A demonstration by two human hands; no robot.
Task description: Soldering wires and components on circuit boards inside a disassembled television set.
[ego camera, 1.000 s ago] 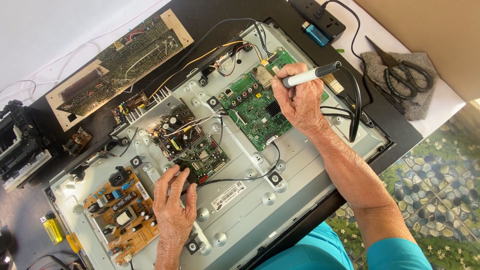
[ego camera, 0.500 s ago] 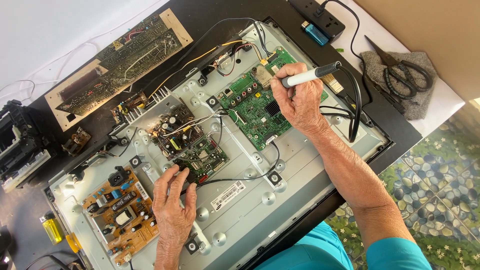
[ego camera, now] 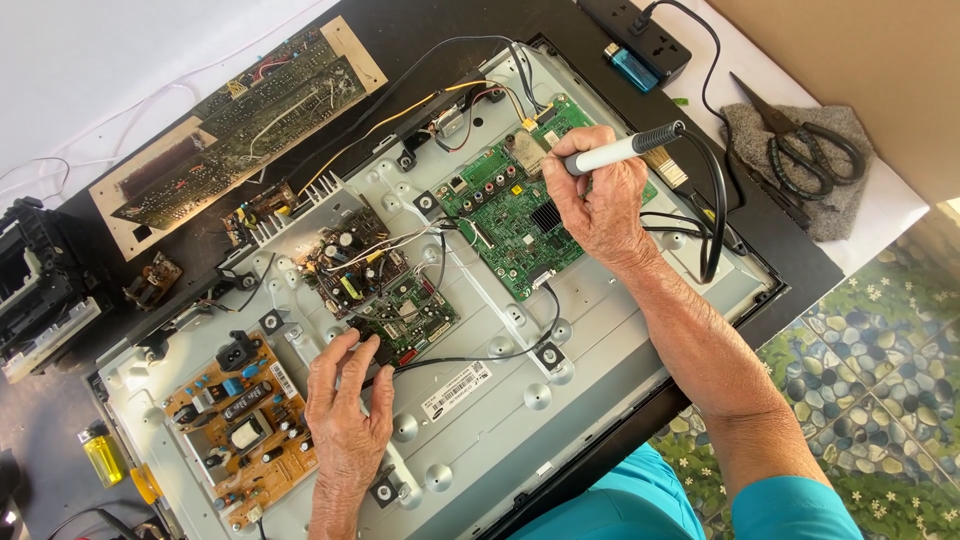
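While right hand (ego camera: 598,205) is clamping one soldering iron (ego camera: 622,150), tip is pressing on one green main board (ego camera: 520,220) directly under that hand. Left hand (ego camera: 348,412) is lying flat, fingers spread, gripping nothing, on metal chassis (ego camera: 590,330); fingertips are touching one small green board (ego camera: 405,318). One orange power board (ego camera: 240,430) is sitting just left of it. Two lighters: blue (ego camera: 628,66), yellow (ego camera: 103,455). One pair of scissors (ego camera: 800,150) is lying beyond right hand.
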